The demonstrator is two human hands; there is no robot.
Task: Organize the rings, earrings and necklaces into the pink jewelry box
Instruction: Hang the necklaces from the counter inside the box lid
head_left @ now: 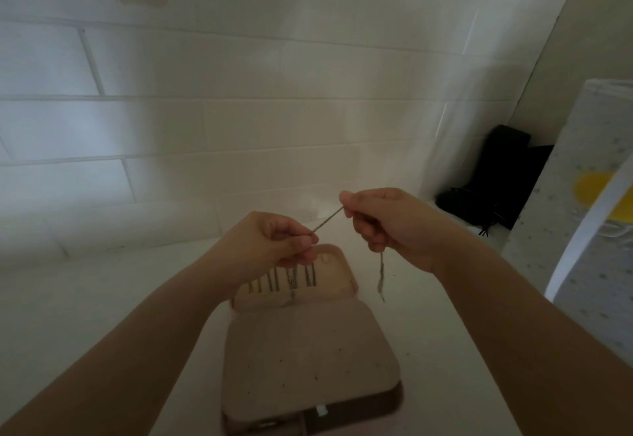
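Hands (274,240) (387,220) each grip a chain (327,219) pinched taut above jewelry box (308,350) on white table (85,298), block wall (205,93) behind.

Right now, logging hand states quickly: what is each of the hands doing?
Left hand: pinching one end of the thin silver chain necklace.
Right hand: pinching the same chain, its tail dangling below.

A white-painted block wall (212,100) fills the far side, dimly lit, with a pale white surface (85,298) below it. In the right corner lies a black bag (493,178); nearer right stands a speckled white panel (582,196).
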